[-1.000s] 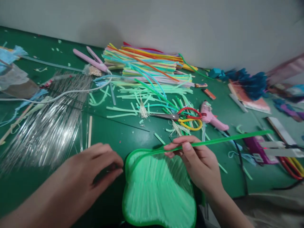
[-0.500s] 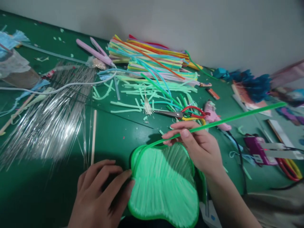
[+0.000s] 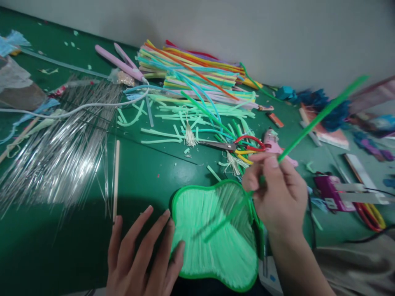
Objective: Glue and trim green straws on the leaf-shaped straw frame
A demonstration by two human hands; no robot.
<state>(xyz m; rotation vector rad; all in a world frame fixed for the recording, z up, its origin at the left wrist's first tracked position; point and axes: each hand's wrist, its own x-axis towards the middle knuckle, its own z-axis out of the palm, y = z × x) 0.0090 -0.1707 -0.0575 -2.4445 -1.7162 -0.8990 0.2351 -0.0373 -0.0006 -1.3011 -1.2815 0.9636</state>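
Observation:
A light green lobed panel (image 3: 212, 234) with a darker green rim lies flat on the green table (image 3: 148, 172) in front of me. My left hand (image 3: 145, 257) rests flat beside its left edge, fingers stretched out, fingertips touching the rim. My right hand (image 3: 276, 191) is closed on a long green pipe cleaner (image 3: 321, 117), which slants up to the right; its lower end hangs blurred over the panel. Red and yellow handled scissors (image 3: 243, 148) and a pink glue gun (image 3: 273, 142) lie just beyond my right hand.
A pile of coloured pipe cleaners (image 3: 191, 78) lies at the back by the wall, with cut green pieces (image 3: 173, 127) before it. Silver wires (image 3: 64, 156) and a wooden stick (image 3: 115, 181) lie left. Pink tongs (image 3: 120, 68), blue tufts (image 3: 321, 105) and a purple device (image 3: 331, 189) sit around.
My right hand has swung the pipe cleaner from nearly level along the panel's top edge to a steep slant. My left hand has opened flat against the panel's left rim.

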